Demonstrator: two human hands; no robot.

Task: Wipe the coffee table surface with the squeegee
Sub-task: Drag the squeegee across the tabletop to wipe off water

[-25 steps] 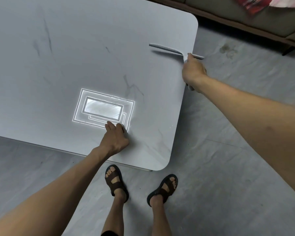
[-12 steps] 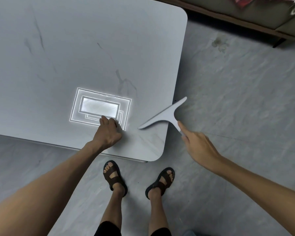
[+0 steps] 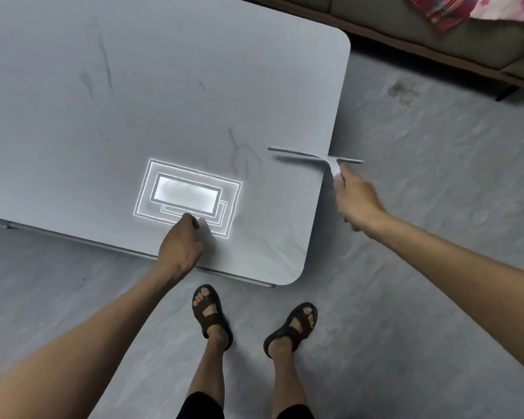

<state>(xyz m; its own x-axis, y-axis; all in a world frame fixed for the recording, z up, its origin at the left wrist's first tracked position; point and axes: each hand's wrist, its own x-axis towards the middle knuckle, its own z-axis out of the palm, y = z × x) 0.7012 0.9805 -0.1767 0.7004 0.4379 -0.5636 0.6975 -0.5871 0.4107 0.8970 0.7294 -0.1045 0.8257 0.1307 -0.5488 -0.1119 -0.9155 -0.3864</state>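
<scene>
Standing at the near right corner of the coffee table (image 3: 164,86), you look straight down on its grey, faintly veined top and on your own sandalled feet (image 3: 212,313) on the grey floor (image 3: 421,267) below it. Your right hand (image 3: 359,201) is out past the table's right edge, its fingers wrapped around the short handle of the squeegee (image 3: 315,157) — a closed grip, with only the top of the handle showing above your knuckles. That pale squeegee has its long blade lying nearly crosswise over the right edge of the table: most of the blade reaches left over the tabletop, while the short remainder sticks out beyond the edge, above the floor. Whether the blade actually touches the surface you cannot tell from this angle, though a soft shadow sits just beneath it. Your left hand (image 3: 182,243) rests on the tabletop near the front edge, fingers curled under in a loose fist and holding nothing, its knuckles touching the lower border of a bright rectangular reflection (image 3: 188,192) of nested white lines on the glossy top. Dark streaks mark the surface farther back, and a sofa (image 3: 436,25) with patterned red cloth (image 3: 445,10) on it stands beyond the far right corner — well apart from your hands
</scene>
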